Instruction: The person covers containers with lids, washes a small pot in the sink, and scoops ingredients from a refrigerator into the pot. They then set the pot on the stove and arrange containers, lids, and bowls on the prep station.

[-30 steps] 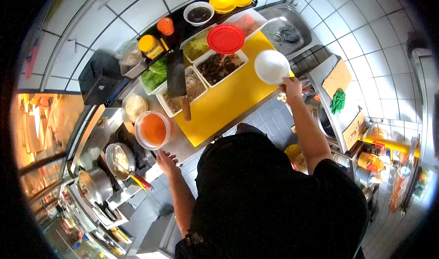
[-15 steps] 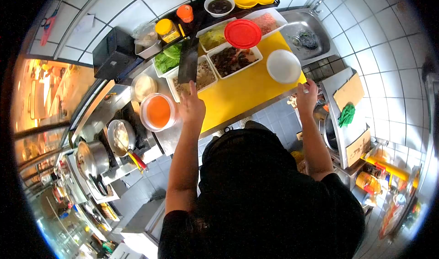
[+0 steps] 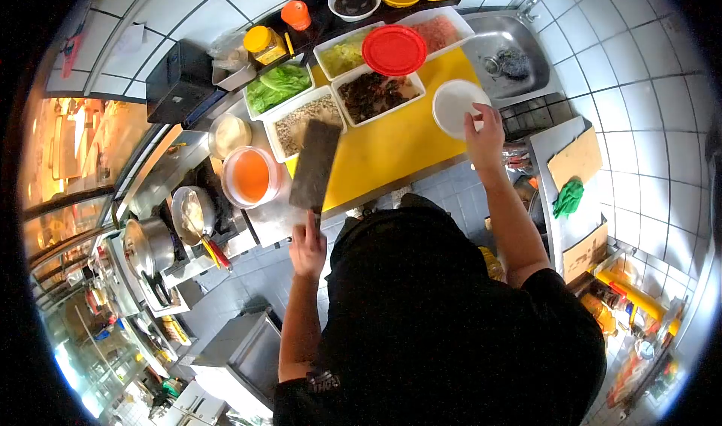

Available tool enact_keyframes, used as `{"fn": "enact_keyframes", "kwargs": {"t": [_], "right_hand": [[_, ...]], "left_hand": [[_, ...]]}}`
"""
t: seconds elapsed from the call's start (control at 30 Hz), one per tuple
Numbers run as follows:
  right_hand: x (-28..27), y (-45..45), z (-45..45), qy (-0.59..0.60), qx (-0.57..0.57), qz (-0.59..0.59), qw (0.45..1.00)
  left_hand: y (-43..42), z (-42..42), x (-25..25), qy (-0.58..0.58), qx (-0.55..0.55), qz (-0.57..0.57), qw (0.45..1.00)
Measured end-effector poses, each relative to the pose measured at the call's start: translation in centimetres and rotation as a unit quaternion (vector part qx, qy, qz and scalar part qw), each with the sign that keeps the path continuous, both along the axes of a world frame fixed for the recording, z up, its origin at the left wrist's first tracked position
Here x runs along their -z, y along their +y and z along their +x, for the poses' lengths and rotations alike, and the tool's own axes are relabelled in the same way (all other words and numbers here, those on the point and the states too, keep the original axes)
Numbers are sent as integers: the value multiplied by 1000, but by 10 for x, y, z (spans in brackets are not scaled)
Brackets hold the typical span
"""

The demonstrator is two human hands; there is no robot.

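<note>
My left hand [image 3: 307, 247] is closed round the handle of a cleaver [image 3: 316, 164], its broad dark blade pointing away from me over the left part of the yellow cutting board [image 3: 391, 154]. The far end of the blade overlaps the near edge of a white tub of chopped pale-brown food [image 3: 307, 121]. At the right of the board, my right hand [image 3: 485, 136] reaches over the near right edge of a white bowl [image 3: 450, 109]. Its thumb and fingers are bent at the bowl; their exact contact is partly hidden.
Behind the board stand tubs of lettuce [image 3: 278, 87], dark chopped food [image 3: 376, 97] and pink food [image 3: 438, 33], with a red lid [image 3: 394, 50] lying across. An orange-filled container [image 3: 251, 176] is on the left, near a frying pan [image 3: 192, 209]. A sink [image 3: 511, 46] lies to the right.
My left hand has drawn the cleaver back toward me, away from the tubs. My right hand has moved up and left, from beside the board to the white bowl.
</note>
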State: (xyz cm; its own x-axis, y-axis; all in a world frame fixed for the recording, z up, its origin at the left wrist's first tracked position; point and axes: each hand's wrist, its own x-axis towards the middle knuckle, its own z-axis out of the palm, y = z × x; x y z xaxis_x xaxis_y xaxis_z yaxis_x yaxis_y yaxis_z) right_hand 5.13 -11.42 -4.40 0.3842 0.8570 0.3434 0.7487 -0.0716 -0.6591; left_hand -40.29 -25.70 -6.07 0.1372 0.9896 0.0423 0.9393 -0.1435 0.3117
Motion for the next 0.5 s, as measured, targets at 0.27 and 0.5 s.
{"fn": "enact_keyframes", "kwargs": {"t": [0.27, 0.5], "right_hand": [[24, 146, -10, 49, 8, -137, 989], [68, 210, -10, 248, 8, -191, 950]], "left_hand": [[-2, -9, 35, 99, 77, -78, 989], [18, -1, 41, 93, 43, -61, 993]]}}
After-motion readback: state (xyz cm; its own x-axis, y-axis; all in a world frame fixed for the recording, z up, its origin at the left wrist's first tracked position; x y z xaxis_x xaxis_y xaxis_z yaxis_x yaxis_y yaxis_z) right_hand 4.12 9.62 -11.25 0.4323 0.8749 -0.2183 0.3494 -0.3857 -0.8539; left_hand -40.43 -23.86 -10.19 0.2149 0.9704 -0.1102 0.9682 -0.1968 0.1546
